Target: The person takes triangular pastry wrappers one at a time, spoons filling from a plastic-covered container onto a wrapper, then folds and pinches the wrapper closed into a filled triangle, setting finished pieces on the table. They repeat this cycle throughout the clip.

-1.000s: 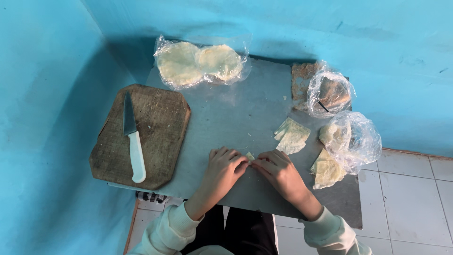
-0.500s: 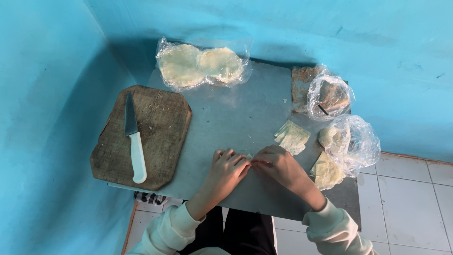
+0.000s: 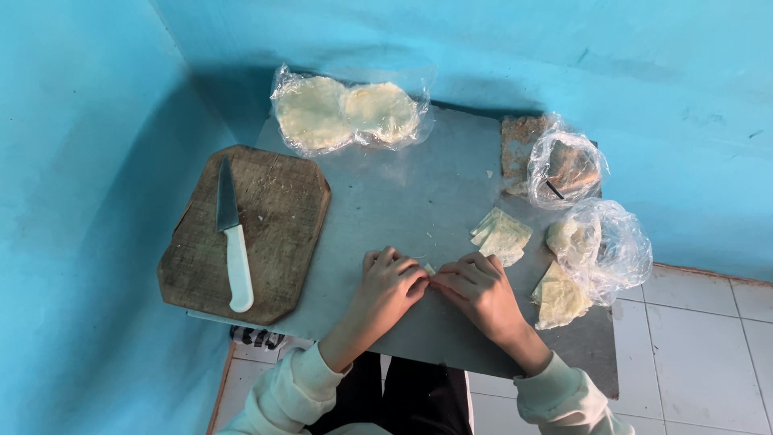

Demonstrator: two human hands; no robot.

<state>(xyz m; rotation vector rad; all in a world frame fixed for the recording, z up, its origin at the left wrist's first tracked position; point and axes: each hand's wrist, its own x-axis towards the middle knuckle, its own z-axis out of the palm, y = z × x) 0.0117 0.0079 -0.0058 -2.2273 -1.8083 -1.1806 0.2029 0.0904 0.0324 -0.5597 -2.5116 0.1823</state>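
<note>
My left hand [image 3: 388, 283] and my right hand [image 3: 479, 287] meet fingertip to fingertip near the front of a grey metal table [image 3: 403, 201]. Between the fingers they pinch a small pale piece of dough [image 3: 429, 269], mostly hidden by the fingers. Just beyond my right hand lies a small stack of pale cut wrappers [image 3: 502, 234], flat on the table.
A worn wooden cutting board [image 3: 278, 217] at the left carries a white-handled knife [image 3: 232, 238]. At the back lies a plastic bag of round flatbreads [image 3: 346, 113]. On the right sit two clear bags [image 3: 564, 165] [image 3: 608, 246] and more pale sheets [image 3: 558, 296]. Blue walls enclose the corner.
Both hands stay together on the small piece, with only slight shifts of the fingers. Everything else on the table lies as before.
</note>
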